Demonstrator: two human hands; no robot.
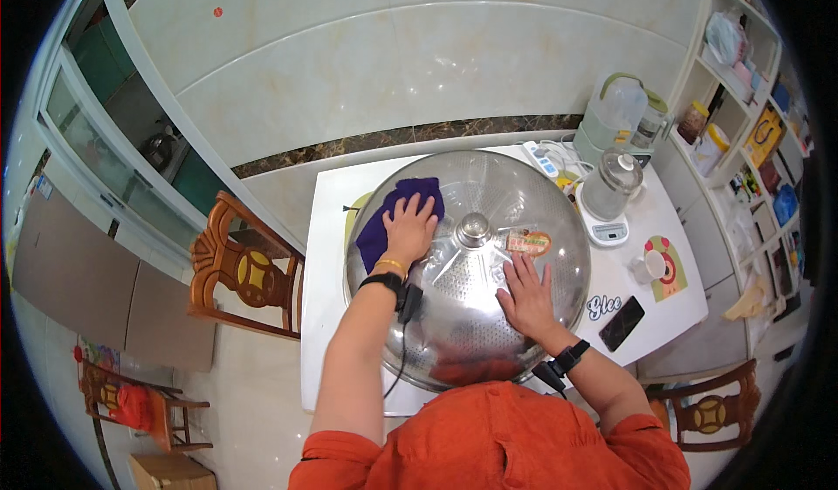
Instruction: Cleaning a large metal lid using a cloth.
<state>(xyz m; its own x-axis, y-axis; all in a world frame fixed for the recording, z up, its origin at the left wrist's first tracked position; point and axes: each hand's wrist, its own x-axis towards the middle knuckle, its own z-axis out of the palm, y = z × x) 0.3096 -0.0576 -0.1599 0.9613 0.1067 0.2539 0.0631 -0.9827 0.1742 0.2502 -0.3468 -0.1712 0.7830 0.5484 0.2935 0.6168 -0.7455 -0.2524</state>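
Observation:
A large domed stainless steel lid [458,333] with a round metal knob [474,230] lies in front of me on the white table. My left hand [412,225] is spread over a crumpled purple cloth [378,233], pressing it to the lid's upper left side. Lower on the right, my right hand [529,295] rests flat on the bare metal with its fingers apart. Just above its fingertips is an orange and white label [528,242] bearing writing. What is under the lid is hidden.
Right of the lid stand a glass kettle [612,185] on a white base, a white cup [648,267] and a phone [622,324]. A power strip [542,159] with cables and a green-handled appliance [612,120] are behind. Wooden chairs [252,274] flank the white table [321,352].

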